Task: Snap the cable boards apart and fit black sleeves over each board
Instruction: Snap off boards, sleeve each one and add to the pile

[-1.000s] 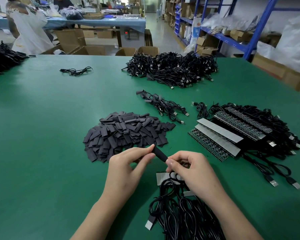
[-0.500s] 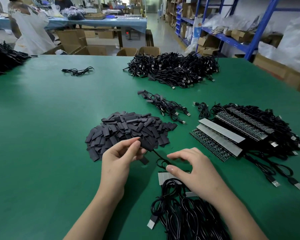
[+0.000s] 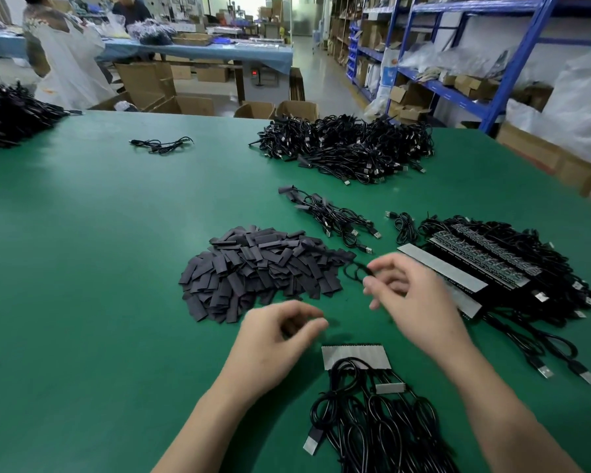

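Now pinching black cable loop (image 3: 354, 272) with right hand (image 3: 417, 302), just beside sleeve pile (image 3: 260, 268). Can't read grip of left hand (image 3: 273, 343): curled, blurred. Seeing board strip (image 3: 355, 356) flat on worktop (image 3: 99, 268) between wrists, with black cables (image 3: 372, 421) attached.

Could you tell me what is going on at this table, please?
A person is sleeving cable boards at a green table. Their right hand pinches a looped black cable beside the pile of black sleeves. The left hand hovers with curled fingers; blur hides whether it holds anything. A short strip of boards with cables attached lies in front, and fuller strips are stacked to the right.
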A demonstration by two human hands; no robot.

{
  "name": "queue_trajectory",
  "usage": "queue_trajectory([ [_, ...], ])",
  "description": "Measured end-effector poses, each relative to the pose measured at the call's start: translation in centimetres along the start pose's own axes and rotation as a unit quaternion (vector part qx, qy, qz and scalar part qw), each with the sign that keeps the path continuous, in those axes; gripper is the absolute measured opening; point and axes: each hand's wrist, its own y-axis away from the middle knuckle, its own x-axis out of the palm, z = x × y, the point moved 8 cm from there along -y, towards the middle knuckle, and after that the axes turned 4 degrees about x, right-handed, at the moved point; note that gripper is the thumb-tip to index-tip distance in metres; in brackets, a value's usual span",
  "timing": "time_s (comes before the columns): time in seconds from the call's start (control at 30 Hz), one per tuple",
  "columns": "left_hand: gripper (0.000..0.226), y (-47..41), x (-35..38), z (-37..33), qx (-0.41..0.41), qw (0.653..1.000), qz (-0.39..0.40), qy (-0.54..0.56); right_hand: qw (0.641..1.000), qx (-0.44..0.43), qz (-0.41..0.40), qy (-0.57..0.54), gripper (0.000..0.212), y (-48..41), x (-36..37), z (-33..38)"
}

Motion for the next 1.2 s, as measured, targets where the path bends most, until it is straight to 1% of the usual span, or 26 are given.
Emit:
queue_trajectory([
  [0.03, 0.022, 0.2, 0.6, -0.6, 0.027, 0.998, 0.038, -0.049, 1.0, -0.013, -0.013, 0.013, 0.016, -1.4, -0.4, 1.0],
  [0.1, 0.04, 0.5, 1.6, -1.2, 0.059, 0.988, 0.095, -0.111, 0.998, -0.039, -0.041, 0.037, 0.014, -4.8, -1.0, 3.2],
  [0.17, 0.051, 0.8, 2.2, -1.3, 0.08, 0.98, 0.122, -0.136, 0.995, -0.058, -0.066, 0.054, 0.012, -8.7, -1.4, 5.4],
  [0.2, 0.054, 0.9, 2.4, -1.3, 0.088, 0.977, 0.134, -0.138, 0.994, -0.063, -0.073, 0.053, 0.016, -10.5, -1.5, 6.6],
  [0.3, 0.053, 1.2, 3.0, -1.3, 0.107, 0.973, 0.164, -0.124, 0.995, -0.059, -0.065, 0.045, 0.037, -13.6, -1.2, 8.7],
  [0.33, 0.052, 1.2, 3.1, -1.4, 0.11, 0.972, 0.17, -0.118, 0.995, -0.06, -0.057, 0.052, 0.04, -13.6, -0.9, 8.9],
  [0.37, 0.05, 1.2, 3.2, -1.4, 0.111, 0.972, 0.173, -0.111, 0.994, -0.069, -0.048, 0.063, 0.04, -13.1, -0.6, 9.0],
  [0.43, 0.041, 1.2, 3.3, -1.6, 0.108, 0.975, 0.174, -0.092, 0.992, -0.091, -0.015, 0.088, 0.03, -10.7, 0.3, 8.2],
  [0.5, 0.028, 1.1, 3.5, -1.9, 0.103, 0.978, 0.175, -0.052, 0.99, -0.091, 0.029, 0.101, 0.014, -7.6, 1.1, 5.9],
  [0.53, 0.021, 1.2, 3.6, -2.1, 0.098, 0.979, 0.175, -0.023, 0.991, -0.079, 0.048, 0.098, 0.01, -6.1, 1.3, 4.3],
  [0.6, 0.012, 1.2, 3.7, -2.1, 0.069, 0.98, 0.179, 0.045, 0.994, -0.034, 0.079, 0.06, 0.009, -3.4, 1.1, 0.9],
  [0.7, 0.018, 1.0, 3.2, -1.5, 0.001, 0.974, 0.165, 0.156, 0.992, 0.05, 0.103, -0.052, 0.017, -0.2, -0.5, -3.5],
  [0.73, 0.016, 0.8, 2.8, -1.3, -0.019, 0.968, 0.148, 0.2, 0.987, 0.063, 0.12, -0.088, 0.025, 0.6, -0.9, -4.4],
  [0.8, 0.011, 0.5, 2.1, -1.0, -0.05, 0.951, 0.099, 0.29, 0.966, 0.077, 0.19, -0.16, 0.038, 2.2, -0.7, -5.0],
  [0.87, 0.008, 0.2, 1.4, -0.6, -0.075, 0.929, 0.033, 0.362, 0.938, 0.085, 0.273, -0.197, 0.04, 3.6, 0.6, -4.5],
  [0.93, 0.006, 0.2, 1.0, 0.1, -0.099, 0.912, -0.022, 0.397, 0.922, 0.075, 0.319, -0.207, 0.043, 4.3, 2.3, -3.6],
  [1.0, 0.006, 0.3, 1.0, 0.6, -0.11, 0.919, -0.04, 0.377, 0.922, 0.056, 0.301, -0.238, 0.041, 4.3, 3.7, -2.3],
  [1.1, 0.006, 0.3, 1.3, 0.6, -0.099, 0.932, -0.033, 0.347, 0.93, 0.043, 0.198, -0.308, 0.023, 3.5, 4.5, -0.6],
  [1.2, 0.006, 0.2, 1.0, 0.3, -0.078, 0.942, -0.029, 0.326, 0.941, 0.027, 0.115, -0.317, 0.018, 2.8, 4.2, 0.3],
])
